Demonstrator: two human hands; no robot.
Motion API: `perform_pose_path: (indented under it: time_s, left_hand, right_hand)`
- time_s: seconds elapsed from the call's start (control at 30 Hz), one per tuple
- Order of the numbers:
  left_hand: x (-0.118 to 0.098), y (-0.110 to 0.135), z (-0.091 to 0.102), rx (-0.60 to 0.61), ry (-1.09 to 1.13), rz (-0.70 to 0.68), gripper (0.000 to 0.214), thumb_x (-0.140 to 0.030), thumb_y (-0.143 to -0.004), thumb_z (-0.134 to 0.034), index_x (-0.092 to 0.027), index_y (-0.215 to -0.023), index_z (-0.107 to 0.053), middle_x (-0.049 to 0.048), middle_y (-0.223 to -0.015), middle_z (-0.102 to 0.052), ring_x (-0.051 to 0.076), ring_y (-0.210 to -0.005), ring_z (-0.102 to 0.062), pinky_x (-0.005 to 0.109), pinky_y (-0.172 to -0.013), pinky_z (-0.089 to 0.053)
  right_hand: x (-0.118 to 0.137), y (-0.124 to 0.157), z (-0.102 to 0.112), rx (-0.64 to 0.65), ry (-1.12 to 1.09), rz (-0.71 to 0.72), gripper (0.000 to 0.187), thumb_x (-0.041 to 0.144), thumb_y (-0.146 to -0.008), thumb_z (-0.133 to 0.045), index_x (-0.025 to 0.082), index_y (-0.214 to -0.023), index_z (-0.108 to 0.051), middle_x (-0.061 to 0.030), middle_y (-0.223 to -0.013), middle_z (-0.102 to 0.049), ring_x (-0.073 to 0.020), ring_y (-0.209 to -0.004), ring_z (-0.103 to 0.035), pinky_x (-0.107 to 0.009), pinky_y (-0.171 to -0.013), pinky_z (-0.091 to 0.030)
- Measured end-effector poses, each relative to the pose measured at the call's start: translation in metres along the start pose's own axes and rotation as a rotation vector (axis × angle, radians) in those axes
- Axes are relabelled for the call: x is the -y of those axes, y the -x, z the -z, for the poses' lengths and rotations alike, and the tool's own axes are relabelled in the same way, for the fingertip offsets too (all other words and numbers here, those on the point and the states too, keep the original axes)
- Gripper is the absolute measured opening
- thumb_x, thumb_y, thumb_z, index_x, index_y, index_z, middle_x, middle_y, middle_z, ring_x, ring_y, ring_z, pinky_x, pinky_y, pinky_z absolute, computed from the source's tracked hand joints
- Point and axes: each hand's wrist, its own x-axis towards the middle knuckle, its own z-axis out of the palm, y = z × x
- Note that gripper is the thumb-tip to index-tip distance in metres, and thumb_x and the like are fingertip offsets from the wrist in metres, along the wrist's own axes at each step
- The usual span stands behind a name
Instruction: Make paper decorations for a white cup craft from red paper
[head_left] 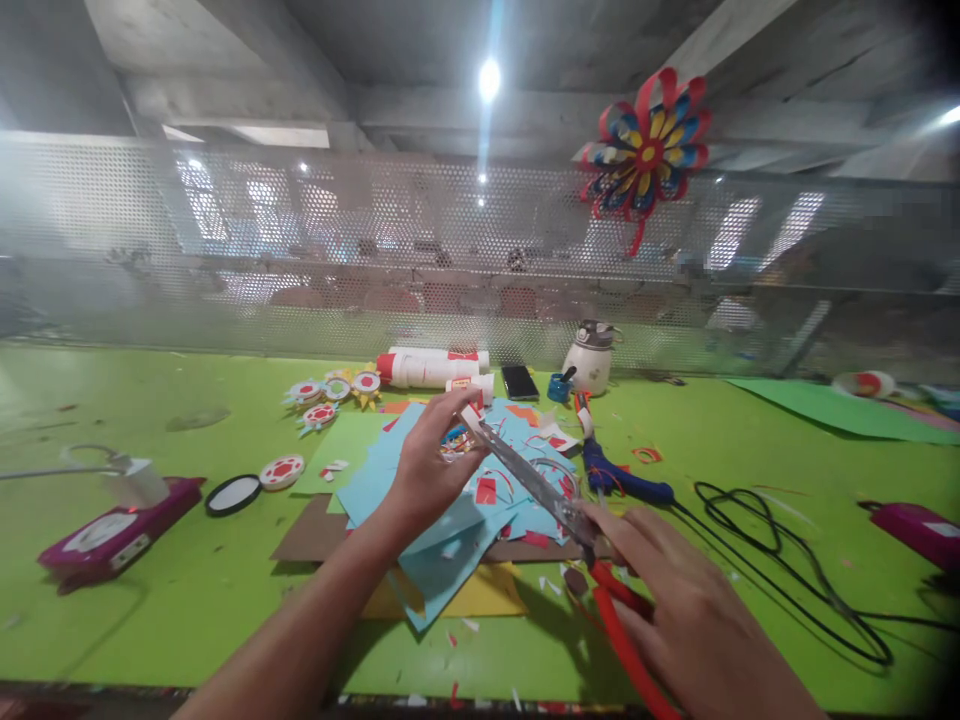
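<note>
In the middle of the head view, my left hand (pixel 420 465) pinches a small white and red piece (pixel 472 415), which looks like paper or thin card. My right hand (pixel 667 585) is closed round the red handles of a pair of scissors (pixel 529 482). The blades point up and left, and their tips reach the piece at my left fingertips. The blades look nearly together. Below both hands lie overlapping light blue paper sheets (pixel 457 540) with red and white scraps on them.
Right of the paper lies a blue glue gun (pixel 626 480) with a looped black cable (pixel 780 550). Behind are stacked paper cups (pixel 420 370), a phone (pixel 519 382) and a jug (pixel 589 358). At left are a purple power strip (pixel 112 540) and a black-rimmed disc (pixel 233 494).
</note>
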Motion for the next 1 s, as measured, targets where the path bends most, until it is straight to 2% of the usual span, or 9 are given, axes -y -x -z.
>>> perform_pose_path:
  time_s: [0.13,0.3,0.5,0.67,0.77,1.0]
  left_hand:
    - [-0.0018,0.0006,0.0008,-0.002,-0.102,-0.018,0.053,-0.008,-0.073,-0.060,-0.023,-0.122,-0.051,0.0085,-0.125,-0.055,0.022,-0.115,-0.053,0.041,-0.098,-0.048]
    - [-0.0052,0.0017,0.0002,0.011,-0.176,0.022,0.055,-0.009,-0.072,-0.062,-0.023,-0.124,-0.050,0.0093,-0.127,-0.055,0.020,-0.102,-0.060,0.039,-0.093,-0.050]
    - [-0.0059,0.0012,0.0014,0.030,-0.259,-0.014,0.054,-0.014,-0.072,-0.066,-0.021,-0.123,-0.052,0.0104,-0.122,-0.059,0.022,-0.106,-0.058,0.040,-0.093,-0.048]
    - [-0.0086,0.0010,0.0012,0.025,-0.278,-0.054,0.052,-0.019,-0.073,-0.068,-0.020,-0.123,-0.052,0.0106,-0.120,-0.061,0.018,-0.092,-0.062,0.037,-0.084,-0.051]
    - [-0.0098,0.0012,0.0009,0.022,-0.282,-0.073,0.051,-0.021,-0.074,-0.068,-0.020,-0.123,-0.053,0.0101,-0.118,-0.062,0.018,-0.093,-0.061,0.036,-0.082,-0.052]
    - [-0.0090,0.0024,0.0002,-0.006,-0.285,-0.091,0.053,-0.020,-0.072,-0.069,-0.019,-0.123,-0.053,0.0097,-0.113,-0.063,0.015,-0.080,-0.061,0.036,-0.077,-0.053]
  right_hand:
    - [0.0016,-0.0003,0.0006,-0.004,0.021,0.006,0.047,0.019,-0.078,-0.056,0.015,-0.124,-0.050,-0.0139,-0.103,-0.066,-0.0285,-0.092,-0.064,-0.042,-0.074,-0.058]
    - [0.0031,-0.0016,0.0002,-0.029,0.078,0.021,0.042,0.018,-0.078,-0.054,0.013,-0.119,-0.055,-0.0153,-0.101,-0.068,-0.0283,-0.090,-0.066,-0.038,-0.070,-0.059]
    - [0.0044,-0.0048,0.0040,-0.046,0.086,0.042,0.040,0.014,-0.078,-0.045,0.010,-0.115,-0.059,-0.0166,-0.097,-0.070,-0.0263,-0.083,-0.069,-0.035,-0.065,-0.059]
    - [0.0024,-0.0058,0.0060,-0.047,0.042,0.052,0.039,0.013,-0.080,-0.042,0.011,-0.115,-0.059,-0.0150,-0.097,-0.070,-0.0250,-0.084,-0.069,-0.034,-0.066,-0.060]
    - [0.0023,-0.0046,0.0058,-0.039,0.028,0.051,0.038,0.013,-0.081,-0.041,0.012,-0.115,-0.058,-0.0152,-0.099,-0.070,-0.0246,-0.085,-0.069,-0.034,-0.067,-0.060]
    - [0.0047,-0.0056,0.0056,-0.031,0.003,0.042,0.038,0.010,-0.081,-0.039,0.011,-0.112,-0.060,-0.0156,-0.096,-0.071,-0.0238,-0.082,-0.070,-0.032,-0.066,-0.059]
